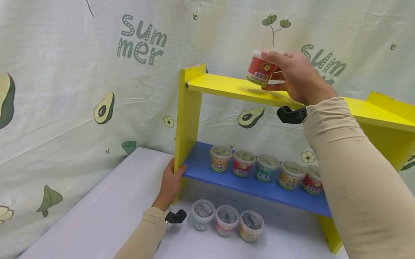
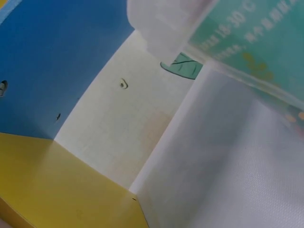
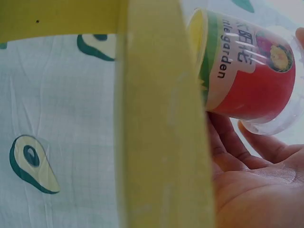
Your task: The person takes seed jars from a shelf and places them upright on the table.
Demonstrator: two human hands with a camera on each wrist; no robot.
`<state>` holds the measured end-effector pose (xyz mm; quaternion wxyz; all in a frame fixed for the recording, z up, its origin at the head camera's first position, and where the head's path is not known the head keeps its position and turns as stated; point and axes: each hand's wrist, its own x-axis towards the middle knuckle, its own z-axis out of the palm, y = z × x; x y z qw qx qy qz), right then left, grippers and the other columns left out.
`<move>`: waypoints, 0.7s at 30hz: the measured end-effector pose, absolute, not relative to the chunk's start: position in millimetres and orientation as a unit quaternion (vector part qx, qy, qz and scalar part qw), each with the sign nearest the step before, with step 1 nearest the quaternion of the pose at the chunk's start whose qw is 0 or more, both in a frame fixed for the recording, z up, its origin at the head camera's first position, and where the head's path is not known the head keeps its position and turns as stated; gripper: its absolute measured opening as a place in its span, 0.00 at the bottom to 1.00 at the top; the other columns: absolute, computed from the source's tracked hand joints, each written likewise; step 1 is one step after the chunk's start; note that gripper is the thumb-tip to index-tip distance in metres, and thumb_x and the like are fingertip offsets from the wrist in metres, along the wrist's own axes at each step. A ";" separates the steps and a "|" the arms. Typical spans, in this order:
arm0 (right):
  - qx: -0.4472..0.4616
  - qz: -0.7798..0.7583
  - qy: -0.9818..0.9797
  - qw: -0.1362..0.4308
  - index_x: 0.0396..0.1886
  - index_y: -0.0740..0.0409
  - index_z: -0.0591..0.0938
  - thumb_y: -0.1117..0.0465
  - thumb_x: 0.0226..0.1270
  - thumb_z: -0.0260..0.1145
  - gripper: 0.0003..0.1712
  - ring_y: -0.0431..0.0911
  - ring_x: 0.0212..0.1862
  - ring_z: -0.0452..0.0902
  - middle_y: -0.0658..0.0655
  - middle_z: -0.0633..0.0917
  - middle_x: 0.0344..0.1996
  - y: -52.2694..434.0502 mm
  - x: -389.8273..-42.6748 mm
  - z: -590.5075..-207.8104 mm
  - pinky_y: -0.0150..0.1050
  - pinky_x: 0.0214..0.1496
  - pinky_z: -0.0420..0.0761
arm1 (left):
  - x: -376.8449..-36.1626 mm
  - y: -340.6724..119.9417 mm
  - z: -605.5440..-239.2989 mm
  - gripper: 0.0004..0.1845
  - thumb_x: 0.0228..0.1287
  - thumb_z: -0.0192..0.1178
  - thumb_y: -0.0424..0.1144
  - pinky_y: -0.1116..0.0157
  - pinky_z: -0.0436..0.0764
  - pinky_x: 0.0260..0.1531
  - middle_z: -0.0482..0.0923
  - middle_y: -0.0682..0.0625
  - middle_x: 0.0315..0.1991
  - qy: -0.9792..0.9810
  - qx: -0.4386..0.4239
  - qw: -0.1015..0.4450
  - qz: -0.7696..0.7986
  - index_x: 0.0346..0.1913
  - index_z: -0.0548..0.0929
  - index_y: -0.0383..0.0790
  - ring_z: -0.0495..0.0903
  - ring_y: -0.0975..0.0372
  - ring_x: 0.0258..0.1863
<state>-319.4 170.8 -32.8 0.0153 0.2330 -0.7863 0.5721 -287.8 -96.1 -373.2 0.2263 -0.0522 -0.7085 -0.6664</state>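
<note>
The red cup (image 1: 259, 70) is up at the yellow top board (image 1: 228, 86) of the shelf (image 1: 186, 122), left of the board's middle. It leans a little. I cannot tell if its bottom touches the wood.

To do this bit well, I think the cup should be held straight, with its whole bottom over the board and away from the front edge. The cup looks thin, so a soft but sure hold seems best, with no hard squeeze.

The right hand (image 1: 301, 76) holds the cup. Its fingers (image 3: 230, 140) are bent round it, only as far apart as the cup is wide. The left hand (image 1: 171, 183) grips the shelf's left side, by the blue board (image 1: 196, 162), with the thumb at the front edge. Most of its other fingers are hidden.

Five cups (image 1: 266, 171) stand in a row on the shelf's blue board, the last one partly behind the right sleeve (image 1: 364, 179). Three more cups (image 1: 225, 224) stand on the tabletop (image 1: 111, 213), low at the shelf's left. A cloth (image 1: 83, 66) hangs behind the shelf.
</note>
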 end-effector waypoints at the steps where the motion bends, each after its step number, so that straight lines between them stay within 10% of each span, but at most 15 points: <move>1: 0.239 0.581 -0.778 0.015 0.61 0.58 0.74 0.41 0.69 0.65 0.32 0.56 0.62 0.70 0.57 0.75 0.59 172.6 -318.1 -33.3 0.55 0.65 0.71 | -287.8 -95.9 -373.2 0.24 0.75 0.51 0.37 0.55 0.70 0.53 0.73 0.38 0.57 -0.709 -0.051 0.226 -0.666 0.69 0.66 0.30 0.72 0.51 0.49; 21: 0.277 0.672 -0.684 0.061 0.61 0.54 0.63 0.49 0.71 0.65 0.29 0.53 0.61 0.68 0.57 0.71 0.60 201.6 -277.5 -42.8 0.48 0.66 0.70 | -316.4 -109.0 -403.3 0.23 0.74 0.52 0.44 0.56 0.68 0.48 0.72 0.42 0.48 -0.703 -0.052 0.259 -0.660 0.66 0.70 0.35 0.70 0.53 0.44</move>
